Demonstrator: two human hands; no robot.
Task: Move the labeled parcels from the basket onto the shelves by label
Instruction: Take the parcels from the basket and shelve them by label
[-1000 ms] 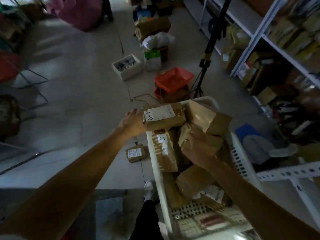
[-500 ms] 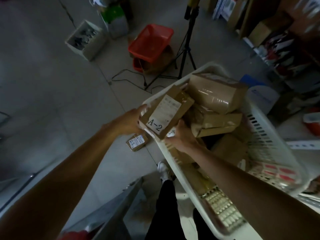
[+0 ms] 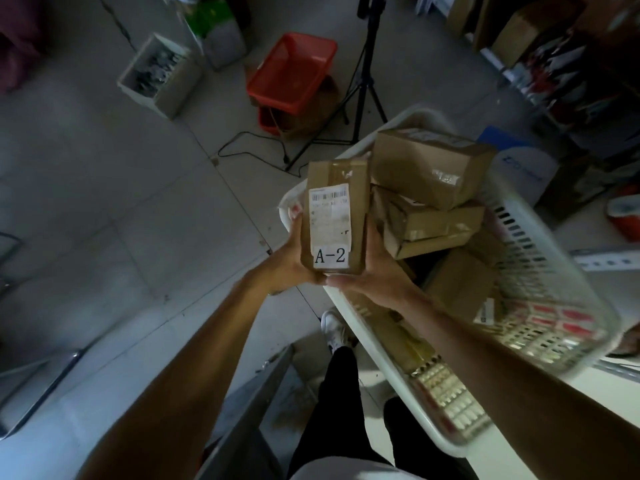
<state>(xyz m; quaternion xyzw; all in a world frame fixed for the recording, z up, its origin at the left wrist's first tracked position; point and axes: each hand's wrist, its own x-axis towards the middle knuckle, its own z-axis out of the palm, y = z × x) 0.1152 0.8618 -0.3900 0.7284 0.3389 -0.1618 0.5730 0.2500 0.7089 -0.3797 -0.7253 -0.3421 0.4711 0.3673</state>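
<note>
Brown cardboard wrapped in clear tape makes up the parcel (image 3: 334, 216) at the middle of the view, held up with its long side running near to far and its white shipping label facing the camera; a barcode sits at the label's far end and "A-2" is printed in large characters at its near end. Both hands grip it from below and from the sides. The left hand (image 3: 294, 258) cups the parcel's left edge, its fingers curled up along that side, and the right hand (image 3: 374, 271) wraps the right edge the same way, the two hands nearly meeting under the near end. The parcel hangs above the left rim of the white plastic basket (image 3: 540, 258), which sits to the right with slotted walls. Inside the basket lie more brown parcels: a large box (image 3: 429, 168) on top at the far end, a flatter one (image 3: 433, 226) just beneath it, and others lower down, one with a small white label (image 3: 485, 311). On the grey tiled floor beyond stand a red crate (image 3: 294, 71), a black tripod (image 3: 360, 98) with a cable trailing from its foot, and a white box (image 3: 159, 74) of small items further left. Shelving with cartons (image 3: 516, 32) fills the far right. A white shoe (image 3: 334, 329) and dark trouser legs show near the bottom.
</note>
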